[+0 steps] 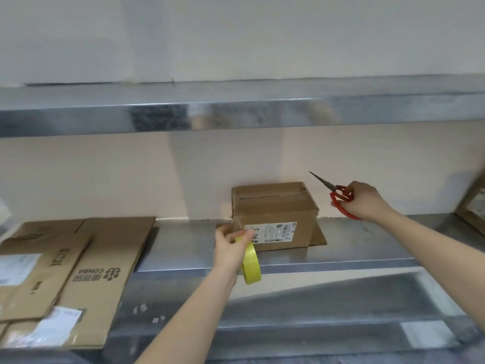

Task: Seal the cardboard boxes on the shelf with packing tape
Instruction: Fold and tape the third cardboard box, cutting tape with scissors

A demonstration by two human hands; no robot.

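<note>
**Figure.** My left hand (231, 249) gripped the yellow packing tape roll (251, 264), fingers curled round its rim, just at the front left corner of the cardboard box (278, 208). My right hand (366, 200) was closed round the red-handled scissors (328, 185). Their blades were shut and pointed up and left, beside the box's right side but apart from it.

The box stood at the back of the metal shelf (354, 248) on a flat cardboard sheet (319, 239), its shipping label (270, 232) facing me. A dark slit showed along the top seam. I could not tell whether a strip ran from roll to box.

I judged that the strip should be drawn taut, centred over that seam and pressed flat. The scissors should come in only then, cutting close to the roll with the points kept away from my left hand.

The upper shelf (236, 114) left limited headroom above the box. Flattened cartons (86, 271) lay well apart at left.
</note>
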